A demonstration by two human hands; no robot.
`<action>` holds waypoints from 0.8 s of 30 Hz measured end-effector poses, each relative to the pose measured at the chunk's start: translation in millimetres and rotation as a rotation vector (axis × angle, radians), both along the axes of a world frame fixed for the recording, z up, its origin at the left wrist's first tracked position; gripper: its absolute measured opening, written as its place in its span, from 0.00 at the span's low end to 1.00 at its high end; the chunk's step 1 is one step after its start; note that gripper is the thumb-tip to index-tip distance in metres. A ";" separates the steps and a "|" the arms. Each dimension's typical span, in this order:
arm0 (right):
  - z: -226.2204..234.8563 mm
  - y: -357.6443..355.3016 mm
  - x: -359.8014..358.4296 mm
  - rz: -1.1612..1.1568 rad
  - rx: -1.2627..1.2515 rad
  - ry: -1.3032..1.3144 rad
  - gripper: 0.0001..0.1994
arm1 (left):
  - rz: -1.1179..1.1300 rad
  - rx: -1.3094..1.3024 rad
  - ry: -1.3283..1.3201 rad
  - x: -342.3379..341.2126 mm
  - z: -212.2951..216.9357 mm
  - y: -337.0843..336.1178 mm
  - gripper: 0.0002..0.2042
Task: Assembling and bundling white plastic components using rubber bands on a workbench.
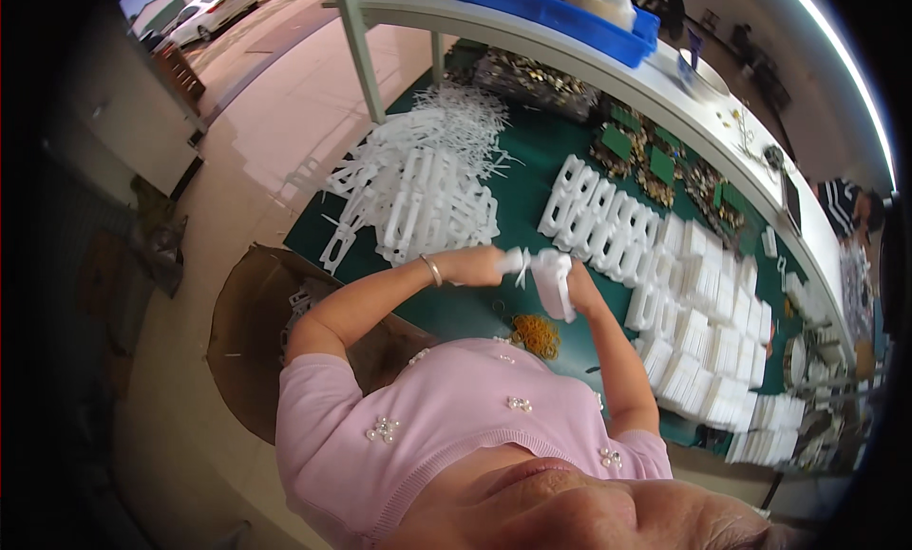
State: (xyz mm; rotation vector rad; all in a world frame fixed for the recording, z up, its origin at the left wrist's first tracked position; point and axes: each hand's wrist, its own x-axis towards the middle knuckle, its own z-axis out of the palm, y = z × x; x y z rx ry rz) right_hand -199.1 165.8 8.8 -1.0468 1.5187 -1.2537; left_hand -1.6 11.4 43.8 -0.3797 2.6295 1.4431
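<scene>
My left hand (475,265) is closed on a small white plastic piece (516,261), blurred, with thin white ends sticking out. Just beside it, my right hand (579,289) grips a white oblong plastic part (553,282), held tilted above the green table. Whether the two white pieces touch, I cannot tell. Below the hands lies a small heap of yellow-orange rubber bands (537,335). Left of them is a loose pile of white plastic parts with long slots (427,208), with thin white plastic strips (465,118) heaped behind it.
Slotted white parts stand in rows (598,218) on the green table (518,194); stacked white parts (698,336) fill its right side. Small metal pieces and green boards (655,161) lie behind. A shelf (532,29) carries a blue tray (560,20). A cardboard box (242,331) stands at left.
</scene>
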 end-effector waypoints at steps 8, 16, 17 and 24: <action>56.9 -44.7 27.8 0.481 0.321 1.461 0.09 | -0.423 -1.141 -0.068 -32.0 -23.1 17.2 0.11; 156.5 -26.4 -30.6 0.375 -0.381 0.997 0.16 | -0.281 -0.137 0.088 9.2 115.3 -38.7 0.17; 175.3 -18.1 -22.8 0.394 -0.572 1.129 0.16 | -0.315 0.094 0.108 19.4 129.4 -29.3 0.17; 216.1 24.4 -20.9 0.367 -0.613 1.711 0.15 | -0.448 -0.085 -0.077 73.1 170.5 -13.6 0.17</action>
